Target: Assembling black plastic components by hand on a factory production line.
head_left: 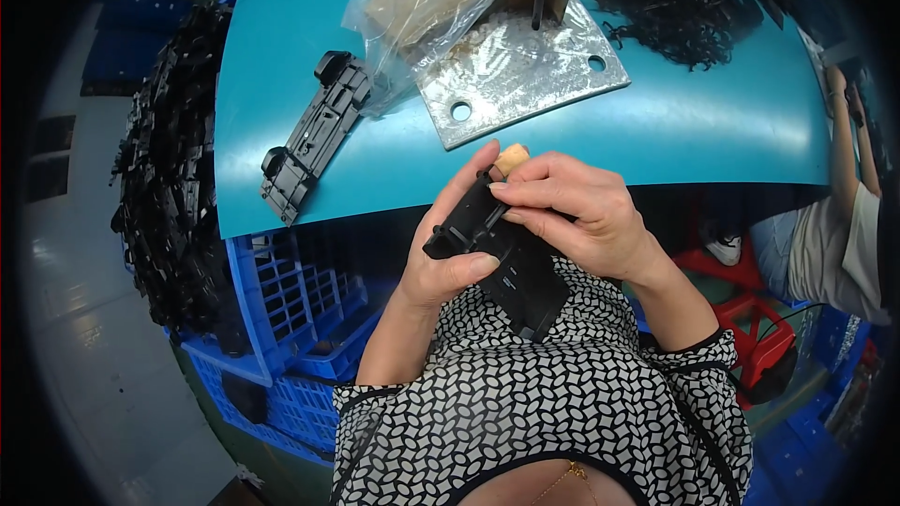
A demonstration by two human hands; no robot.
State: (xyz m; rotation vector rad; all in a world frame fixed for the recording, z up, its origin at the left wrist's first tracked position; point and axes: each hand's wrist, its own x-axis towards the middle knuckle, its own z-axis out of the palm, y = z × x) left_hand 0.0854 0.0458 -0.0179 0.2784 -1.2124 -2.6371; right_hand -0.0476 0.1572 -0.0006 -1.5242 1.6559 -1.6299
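My left hand (429,267) is closed round a long black plastic part (520,281), held tilted in front of my body. Its thumb presses on the part's near side, and a finger runs along the far side. The thumb and fingertips of my right hand (586,215) are pinched together at the part's upper end. Whether a smaller piece is between them is hidden. Just beyond these fingertips shows a tan, wrapped-looking tip (512,159); I cannot tell if it is a covered finger. A similar black plastic part (317,136) lies on the teal table, left of my hands.
On the teal table (694,131) stands a metal base plate (525,84) with an upright post. Beside it are a clear plastic bag (412,9) and a heap of small black pieces (675,0). Blue crates (291,290) and piled black parts (178,178) stand left; another person (834,234) is at right.
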